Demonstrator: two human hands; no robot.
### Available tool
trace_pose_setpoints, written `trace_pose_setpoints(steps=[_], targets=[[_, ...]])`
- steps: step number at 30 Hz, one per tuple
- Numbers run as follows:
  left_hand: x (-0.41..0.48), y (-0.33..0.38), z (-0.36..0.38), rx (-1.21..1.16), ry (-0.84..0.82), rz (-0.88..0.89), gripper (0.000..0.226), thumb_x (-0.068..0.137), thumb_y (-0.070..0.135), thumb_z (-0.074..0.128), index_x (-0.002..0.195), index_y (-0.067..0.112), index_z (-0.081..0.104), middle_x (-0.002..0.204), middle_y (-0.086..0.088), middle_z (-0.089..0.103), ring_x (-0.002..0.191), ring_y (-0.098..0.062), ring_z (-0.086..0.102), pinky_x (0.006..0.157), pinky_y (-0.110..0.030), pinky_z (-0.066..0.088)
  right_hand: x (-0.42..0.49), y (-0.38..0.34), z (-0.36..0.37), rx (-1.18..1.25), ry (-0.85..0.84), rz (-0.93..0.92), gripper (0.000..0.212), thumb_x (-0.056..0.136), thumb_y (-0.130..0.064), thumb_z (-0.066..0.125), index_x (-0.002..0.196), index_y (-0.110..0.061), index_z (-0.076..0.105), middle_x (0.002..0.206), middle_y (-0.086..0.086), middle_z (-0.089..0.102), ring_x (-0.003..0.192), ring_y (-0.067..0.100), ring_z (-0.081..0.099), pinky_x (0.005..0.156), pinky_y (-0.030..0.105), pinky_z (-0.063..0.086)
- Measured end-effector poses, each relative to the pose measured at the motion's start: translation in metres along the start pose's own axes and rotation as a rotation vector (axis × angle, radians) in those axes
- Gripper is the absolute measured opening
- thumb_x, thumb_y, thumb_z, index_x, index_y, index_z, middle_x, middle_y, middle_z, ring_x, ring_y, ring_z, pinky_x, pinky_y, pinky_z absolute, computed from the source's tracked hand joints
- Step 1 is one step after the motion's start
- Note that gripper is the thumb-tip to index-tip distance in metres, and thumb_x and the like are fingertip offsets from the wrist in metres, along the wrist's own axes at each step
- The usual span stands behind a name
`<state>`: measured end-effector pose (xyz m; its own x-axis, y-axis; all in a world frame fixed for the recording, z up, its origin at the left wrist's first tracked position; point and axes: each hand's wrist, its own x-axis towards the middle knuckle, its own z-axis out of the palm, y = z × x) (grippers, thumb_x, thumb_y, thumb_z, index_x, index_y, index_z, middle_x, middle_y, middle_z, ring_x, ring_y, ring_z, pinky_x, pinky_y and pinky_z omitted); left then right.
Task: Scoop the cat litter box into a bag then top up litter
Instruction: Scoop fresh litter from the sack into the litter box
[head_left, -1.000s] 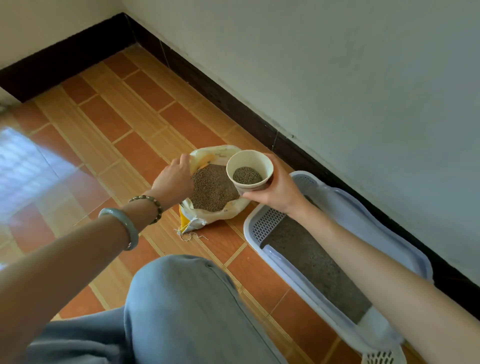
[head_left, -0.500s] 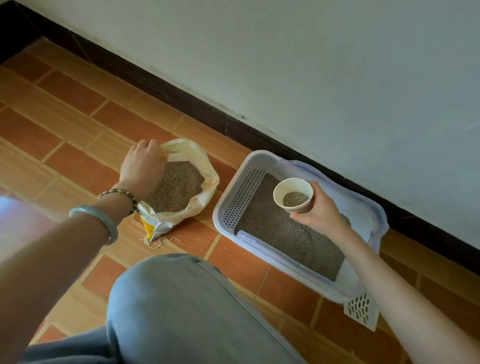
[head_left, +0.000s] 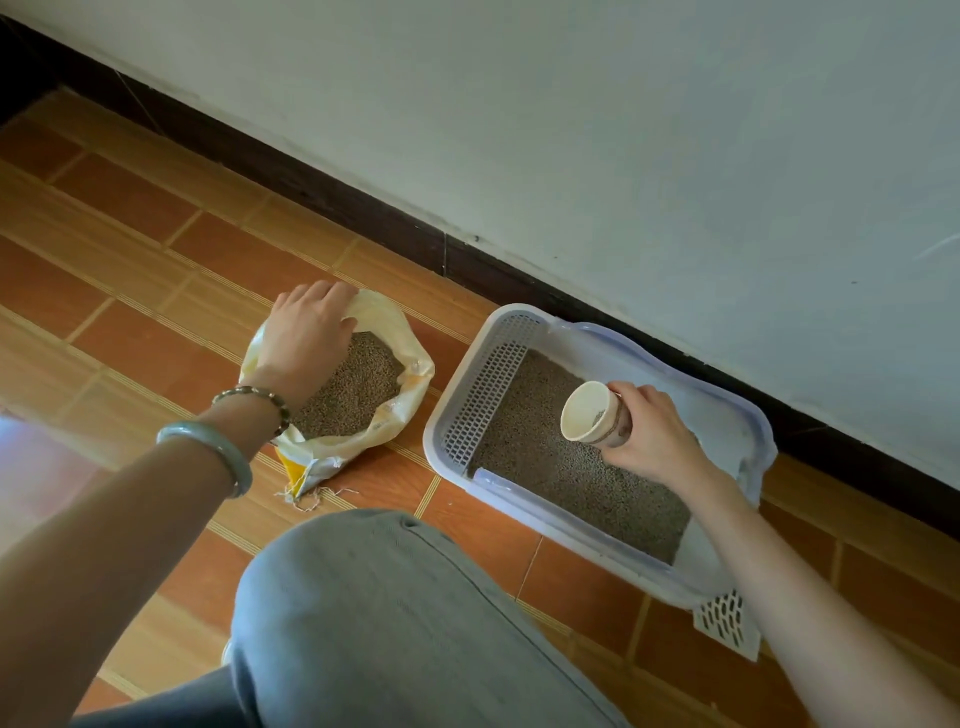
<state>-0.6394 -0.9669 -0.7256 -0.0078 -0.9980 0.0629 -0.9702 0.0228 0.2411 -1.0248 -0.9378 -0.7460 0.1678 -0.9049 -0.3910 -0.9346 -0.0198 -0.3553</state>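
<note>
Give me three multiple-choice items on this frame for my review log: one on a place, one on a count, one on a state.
1. Where is the cup?
A. on the person's knee
B. over the litter box
C. on the floor tiles

2. How many bracelets are on the left wrist?
A. none
B. one
C. two

3. How does the cup sit in the right hand?
A. tipped sideways
B. upright
C. upside down

Answers:
1 B, the right hand holds it above the grains in the litter box.
2 C, a beaded bracelet and a pale green bangle show.
3 A, its open mouth faces sideways, not up.
</note>
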Motion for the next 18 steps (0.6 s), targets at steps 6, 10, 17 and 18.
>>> trace_pose_setpoints(steps=[6,10,17,18], targets=[[0.003,0.001,-0.001,-0.026,0.010,0.002,0.028,0.092,0.013,0.057,0.117,0.001,0.059,0.104,-0.017,0.064,0.099,-0.036,0.056,0.088,-0.046,0.043,0.002,-0.003,-0.007,-0.290,-0.015,-0.043,0.081,0.062,-0.031,0.076,0.134,-0.027,0.037,0.113,0.005,0.045,0.107,0.022,0.040,0.085,0.032,0.039],[0.011,0.007,-0.002,-0.040,-0.022,-0.058,0.025,0.090,0.019,0.061,0.106,-0.001,0.065,0.097,-0.017,0.062,0.097,-0.036,0.055,0.083,-0.043,0.045,0.007,-0.005,-0.010,-0.421,-0.028,-0.049,0.083,0.063,-0.036,0.074,0.136,-0.027,0.036,0.111,0.004,0.044,0.105,0.021,0.039,0.085,0.031,0.036],[0.019,0.014,-0.001,-0.055,-0.001,-0.062,0.023,0.094,0.013,0.054,0.083,-0.001,0.068,0.082,-0.014,0.061,0.086,-0.033,0.058,0.073,-0.041,0.049,0.005,-0.005,-0.010,-0.548,-0.113,-0.083,0.080,0.068,-0.030,0.072,0.138,-0.030,0.033,0.119,0.003,0.041,0.112,0.021,0.035,0.095,0.034,0.034],[0.021,0.015,0.000,-0.066,0.003,-0.067,0.022,0.094,0.014,0.054,0.085,0.000,0.068,0.083,-0.013,0.063,0.087,-0.033,0.059,0.074,-0.042,0.050,0.004,-0.005,-0.009,-0.557,-0.134,-0.091,0.079,0.068,-0.027,0.071,0.137,-0.031,0.034,0.119,0.003,0.041,0.112,0.021,0.034,0.096,0.034,0.033]])
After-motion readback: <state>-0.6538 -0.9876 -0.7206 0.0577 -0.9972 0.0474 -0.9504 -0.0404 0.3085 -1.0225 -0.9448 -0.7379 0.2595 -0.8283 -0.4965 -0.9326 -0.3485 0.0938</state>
